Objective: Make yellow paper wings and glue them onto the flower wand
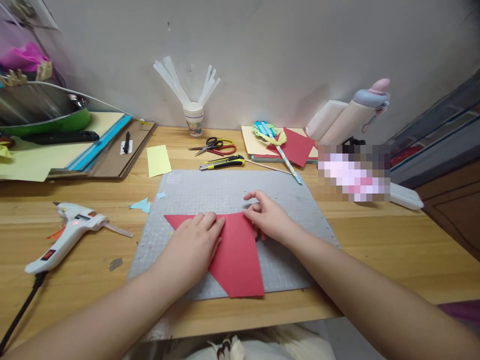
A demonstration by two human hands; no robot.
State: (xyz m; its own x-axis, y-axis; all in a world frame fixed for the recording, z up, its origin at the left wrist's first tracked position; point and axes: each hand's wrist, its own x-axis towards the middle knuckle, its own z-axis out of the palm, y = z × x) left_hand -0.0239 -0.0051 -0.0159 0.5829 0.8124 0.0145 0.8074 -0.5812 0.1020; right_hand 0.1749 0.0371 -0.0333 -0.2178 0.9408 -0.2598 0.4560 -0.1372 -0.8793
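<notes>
A folded sheet of red paper [242,260] lies on the grey cutting mat [296,270], with a slanted edge at its lower left and a pointed corner at its upper left. My left hand [197,240] presses on it from above, fingers stretched out over its upper part. At the paper's upper right corner, my right hand [268,217] has its thumb on the edge and some fingers behind it; the index finger sticks out apart. Beyond the mat's far edge are a yellow-black utility knife [223,162] and scissors [212,145].
To the left, a white hot glue gun [75,225] trails a black cord. Blue paper scraps [141,205] and a yellow paper piece [159,161] lie near the mat. A paper cup [194,122] holds white sticks. A paper flower [279,145] rests at the back right.
</notes>
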